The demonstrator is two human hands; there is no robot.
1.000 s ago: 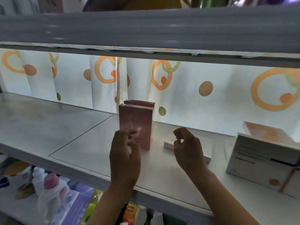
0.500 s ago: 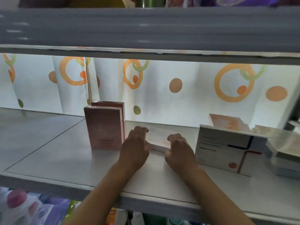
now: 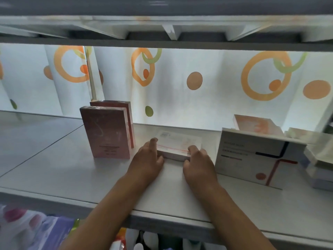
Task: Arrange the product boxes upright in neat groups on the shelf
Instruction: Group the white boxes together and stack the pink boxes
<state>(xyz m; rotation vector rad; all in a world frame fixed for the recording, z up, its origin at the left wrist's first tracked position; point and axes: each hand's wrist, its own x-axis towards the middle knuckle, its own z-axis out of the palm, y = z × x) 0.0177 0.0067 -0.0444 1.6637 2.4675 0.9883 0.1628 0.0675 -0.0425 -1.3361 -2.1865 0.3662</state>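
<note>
— Gripping anything?
— Yes: the left hand (image 3: 146, 162) and right hand (image 3: 198, 164) curl their fingers (image 3: 153, 141) round the ends of a flat white box (image 3: 178, 144) lying on the shelf (image 3: 54, 170).
— And its neighbours?
— Two pink boxes (image 3: 108, 132) stand upright just left; a large white box (image 3: 252, 157) stands right.

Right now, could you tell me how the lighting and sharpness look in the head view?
Head view: strongly backlit, the patterned curtain glowing, so the two upright pink boxes show dark fronts; both hands, left hand and right hand, are dim on the flat white box; the upper shelf edge bows from wide-angle distortion; lower-left bottles are blurred.
</note>
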